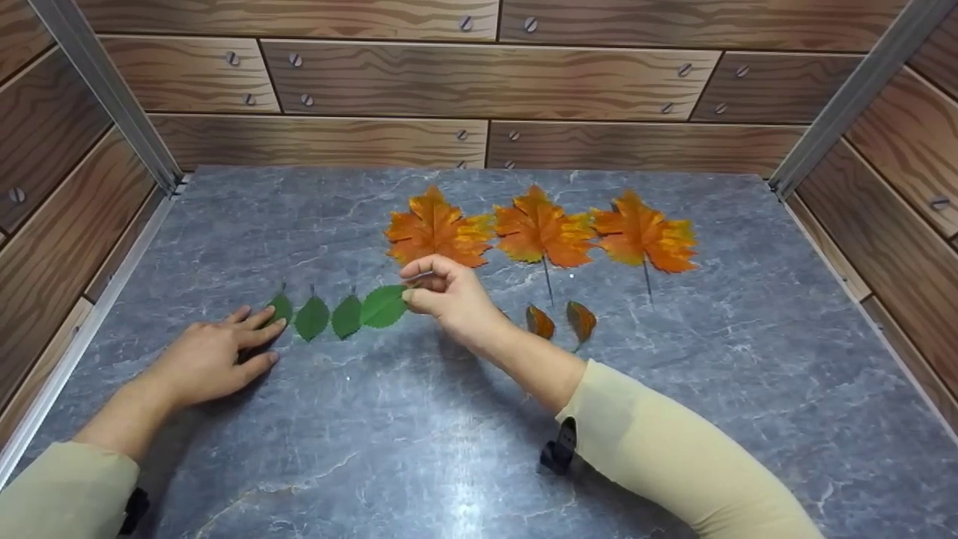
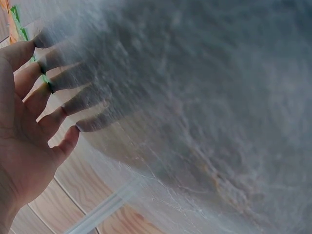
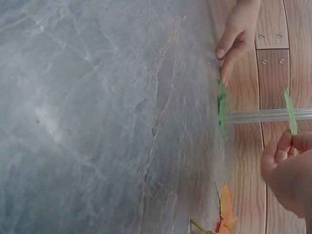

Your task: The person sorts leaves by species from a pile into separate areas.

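My right hand [image 1: 449, 296] pinches a green leaf [image 1: 383, 307] between thumb and fingers. In the right wrist view this held leaf [image 3: 291, 112] stands edge-on above the table. Left of it, several green leaves lie in a row, a middle leaf [image 1: 312, 318] and another leaf [image 1: 346, 316] among them. On the leftmost leaf [image 1: 281, 305], partly covered, rest the fingertips of my left hand [image 1: 213, 355]. The fingers of that left hand [image 2: 31, 112] are spread and nearly straight in the left wrist view.
Three orange maple leaves, the middle one [image 1: 540, 228] among them, lie in a row at the back. Two small brown-orange leaves [image 1: 581, 322] show beside my right forearm, which may hide more. Wood-patterned walls [image 1: 486, 78] border the grey marbled table [image 1: 673, 389].
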Motion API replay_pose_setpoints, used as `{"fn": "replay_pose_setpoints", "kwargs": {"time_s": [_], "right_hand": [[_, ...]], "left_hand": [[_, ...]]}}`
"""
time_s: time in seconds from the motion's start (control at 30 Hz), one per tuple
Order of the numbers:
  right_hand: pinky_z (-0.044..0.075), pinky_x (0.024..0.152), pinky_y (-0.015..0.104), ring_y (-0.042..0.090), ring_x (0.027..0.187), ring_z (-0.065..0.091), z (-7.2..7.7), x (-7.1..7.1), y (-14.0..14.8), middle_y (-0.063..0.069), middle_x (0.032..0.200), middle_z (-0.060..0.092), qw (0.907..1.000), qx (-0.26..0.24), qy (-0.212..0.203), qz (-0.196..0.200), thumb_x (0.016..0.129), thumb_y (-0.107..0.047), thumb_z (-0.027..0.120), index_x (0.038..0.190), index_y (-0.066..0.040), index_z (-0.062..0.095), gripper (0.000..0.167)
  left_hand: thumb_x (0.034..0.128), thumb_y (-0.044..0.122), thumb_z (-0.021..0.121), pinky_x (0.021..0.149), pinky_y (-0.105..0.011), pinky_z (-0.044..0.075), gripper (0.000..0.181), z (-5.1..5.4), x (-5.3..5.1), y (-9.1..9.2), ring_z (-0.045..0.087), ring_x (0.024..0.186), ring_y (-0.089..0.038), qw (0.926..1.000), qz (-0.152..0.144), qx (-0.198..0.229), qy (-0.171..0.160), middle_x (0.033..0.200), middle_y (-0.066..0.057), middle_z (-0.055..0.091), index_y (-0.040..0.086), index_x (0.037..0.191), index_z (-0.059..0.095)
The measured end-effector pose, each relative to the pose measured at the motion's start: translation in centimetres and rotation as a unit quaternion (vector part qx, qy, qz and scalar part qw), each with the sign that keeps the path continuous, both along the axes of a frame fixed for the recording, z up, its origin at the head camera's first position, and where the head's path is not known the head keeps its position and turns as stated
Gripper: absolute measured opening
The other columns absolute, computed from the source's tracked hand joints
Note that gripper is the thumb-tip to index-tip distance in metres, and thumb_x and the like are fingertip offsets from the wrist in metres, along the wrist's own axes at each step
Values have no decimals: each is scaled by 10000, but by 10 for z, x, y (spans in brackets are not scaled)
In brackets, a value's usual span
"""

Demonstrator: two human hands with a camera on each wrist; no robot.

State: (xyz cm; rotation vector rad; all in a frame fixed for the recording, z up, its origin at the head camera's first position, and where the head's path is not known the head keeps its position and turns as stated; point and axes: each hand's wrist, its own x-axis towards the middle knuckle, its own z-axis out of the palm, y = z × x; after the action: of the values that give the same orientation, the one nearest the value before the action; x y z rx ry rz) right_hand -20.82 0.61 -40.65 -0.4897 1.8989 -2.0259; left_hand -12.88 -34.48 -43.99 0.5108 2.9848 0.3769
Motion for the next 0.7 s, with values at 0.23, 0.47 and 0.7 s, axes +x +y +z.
{"fn": "replay_pose_setpoints", "kwargs": {"time_s": [0.23,0.47,0.7], "right_hand": [[611,894,344,141,839,683,0,-4,-3,52,873,705,9995,1,-247,-207,940,92,632,1129,12,686,212],[593,811,286,117,795,651,-1,-7,-7,37,862,683,9984,-358,-356,-247,871,103,590,1155,56,671,299],[560,772,261,126,813,627,0,-9,-8,45,908,665,9987,-414,-231,-196,878,126,583,1203,48,672,346]], "left_hand": [[1058,401,639,1072,-782,346,561,1,1,1,409,1463,-514,10000,-1,24,46,1612,-166,461,123,1541,570],[1054,383,648,1048,-811,350,552,0,1,0,432,1445,-522,9999,-48,20,146,1594,-166,490,115,1532,582],[1052,376,648,1049,-808,351,550,0,0,0,435,1442,-525,9999,-59,20,148,1594,-170,489,111,1530,584]]}}
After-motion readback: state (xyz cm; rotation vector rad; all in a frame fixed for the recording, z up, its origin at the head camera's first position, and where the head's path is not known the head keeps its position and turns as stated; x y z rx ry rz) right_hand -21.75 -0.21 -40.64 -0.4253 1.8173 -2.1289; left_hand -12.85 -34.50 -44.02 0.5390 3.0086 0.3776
